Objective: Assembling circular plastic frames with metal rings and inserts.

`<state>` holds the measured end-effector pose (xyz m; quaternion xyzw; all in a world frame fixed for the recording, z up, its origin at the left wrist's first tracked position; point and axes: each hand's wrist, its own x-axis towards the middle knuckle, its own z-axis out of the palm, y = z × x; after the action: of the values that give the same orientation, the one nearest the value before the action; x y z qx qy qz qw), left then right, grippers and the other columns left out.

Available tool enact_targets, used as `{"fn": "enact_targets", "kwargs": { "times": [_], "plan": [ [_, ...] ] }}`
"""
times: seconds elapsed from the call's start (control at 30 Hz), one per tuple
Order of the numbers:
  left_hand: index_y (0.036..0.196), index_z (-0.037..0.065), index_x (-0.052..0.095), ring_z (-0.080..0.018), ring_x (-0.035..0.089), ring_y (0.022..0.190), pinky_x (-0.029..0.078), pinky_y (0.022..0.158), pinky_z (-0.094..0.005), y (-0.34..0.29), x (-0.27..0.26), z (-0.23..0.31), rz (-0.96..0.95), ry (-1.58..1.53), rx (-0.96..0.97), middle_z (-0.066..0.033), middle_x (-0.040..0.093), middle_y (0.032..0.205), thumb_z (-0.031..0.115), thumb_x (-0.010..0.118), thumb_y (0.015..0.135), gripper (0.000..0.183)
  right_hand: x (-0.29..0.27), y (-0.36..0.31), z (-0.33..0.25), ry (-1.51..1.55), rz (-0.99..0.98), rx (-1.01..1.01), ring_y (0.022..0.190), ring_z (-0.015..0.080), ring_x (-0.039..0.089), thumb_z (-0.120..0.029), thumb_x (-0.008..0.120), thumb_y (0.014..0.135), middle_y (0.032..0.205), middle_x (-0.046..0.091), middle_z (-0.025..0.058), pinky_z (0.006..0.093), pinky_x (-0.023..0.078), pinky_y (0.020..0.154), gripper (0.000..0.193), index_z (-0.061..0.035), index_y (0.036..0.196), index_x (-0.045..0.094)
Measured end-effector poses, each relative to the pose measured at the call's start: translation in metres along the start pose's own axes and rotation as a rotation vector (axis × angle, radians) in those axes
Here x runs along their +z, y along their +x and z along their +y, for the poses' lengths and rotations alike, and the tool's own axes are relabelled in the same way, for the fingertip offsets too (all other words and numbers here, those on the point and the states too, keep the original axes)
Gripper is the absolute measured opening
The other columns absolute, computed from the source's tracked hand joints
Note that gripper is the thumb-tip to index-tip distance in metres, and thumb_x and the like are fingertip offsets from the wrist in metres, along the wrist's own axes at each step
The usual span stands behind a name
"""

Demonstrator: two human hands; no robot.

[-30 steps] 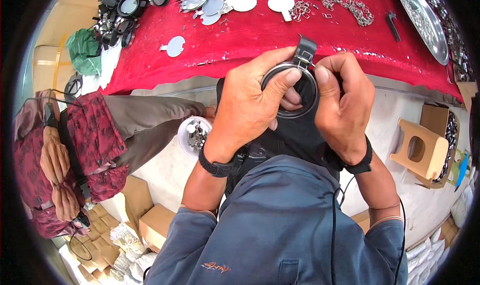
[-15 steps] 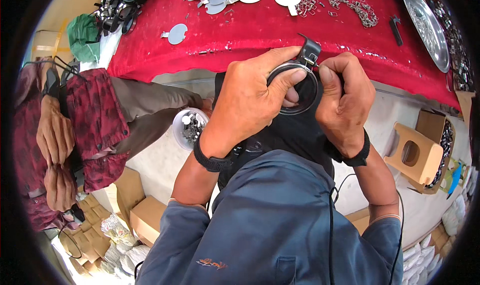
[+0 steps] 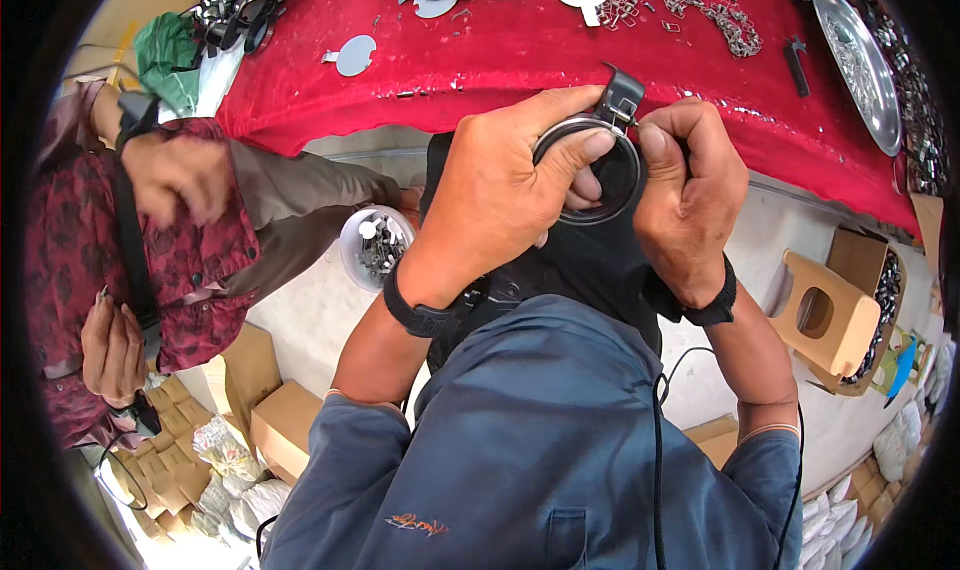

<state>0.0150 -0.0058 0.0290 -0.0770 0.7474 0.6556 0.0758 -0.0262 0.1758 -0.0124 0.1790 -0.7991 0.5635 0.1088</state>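
My left hand (image 3: 508, 175) grips a round black ring-shaped part (image 3: 620, 182) with a shiny rim, thumb across its edge and fingers behind it. A black clip (image 3: 622, 94) stands up from the top of the ring, joined there by thin metal wire. Beside that joint, my right hand (image 3: 693, 190) is curled, thumb and forefinger pinched together. Whatever lies between those fingertips is too small to make out. Both hands are above my lap, just off the near edge of the red-covered table (image 3: 480, 75).
Flat grey discs (image 3: 355, 56), loose wire loops (image 3: 735, 28), a dark hand tool (image 3: 796, 67) and a metal tray (image 3: 862, 65) lie on the table. A white tub (image 3: 350, 255) of small parts and an open carton (image 3: 830, 310) flank me. A co-worker's hand (image 3: 112, 350) is at left.
My hands hold nearly the same pose on the ring and clip. The co-worker's hands, together before, have parted; one has risen and is blurred. The view has shifted slightly.
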Motion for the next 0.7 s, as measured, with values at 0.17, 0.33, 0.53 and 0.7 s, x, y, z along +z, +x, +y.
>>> {"fn": "enact_targets", "kwargs": {
  "times": [0.17,0.33,0.53,0.7],
  "plan": [
    [0.141,-0.002,0.07,-0.0142,0.079,0.076,0.064,0.067,-0.0293,0.002,0.003,-0.021,0.099,0.178,0.243,-0.0099,0.082,0.096,0.011,0.076,0.105,0.039,-0.002,0.0,-0.003,0.152,-0.079,0.186,0.075,0.0125,0.059,-0.008,0.065,0.105,0.08,0.063,0.0032,0.0305,0.048,0.069,0.013,0.0001,0.096,0.066],
    [0.14,-0.002,0.07,-0.0152,0.08,0.077,0.065,0.07,-0.0306,0.007,0.0,-0.027,0.188,0.587,0.599,-0.0115,0.083,0.098,0.009,0.078,0.103,0.039,-0.009,0.002,-0.005,0.556,-0.214,0.548,0.075,0.0095,0.057,-0.01,0.063,0.108,0.086,0.064,-0.001,0.0271,0.046,0.068,0.015,-0.0008,0.096,0.066],
    [0.142,-0.002,0.069,-0.0139,0.075,0.067,0.059,0.053,-0.0273,0.001,-0.004,-0.011,0.014,0.166,0.18,-0.0085,0.079,0.086,0.021,0.075,0.108,0.042,0.001,0.001,0.003,-0.036,-0.024,-0.068,0.072,0.0185,0.066,-0.002,0.073,0.099,0.082,0.069,0.0104,0.0344,0.053,0.067,0.007,0.0009,0.097,0.067],
    [0.147,-0.004,0.063,-0.0155,0.074,0.067,0.059,0.049,-0.0266,0.004,-0.007,-0.017,-0.014,-0.097,0.045,-0.0109,0.074,0.082,0.03,0.07,0.111,0.051,0.0,0.01,-0.005,0.03,-0.037,-0.064,0.076,0.0222,0.071,0.002,0.076,0.096,0.086,0.073,0.0128,0.035,0.056,0.07,0.006,0.0022,0.098,0.071]
  ]
}}
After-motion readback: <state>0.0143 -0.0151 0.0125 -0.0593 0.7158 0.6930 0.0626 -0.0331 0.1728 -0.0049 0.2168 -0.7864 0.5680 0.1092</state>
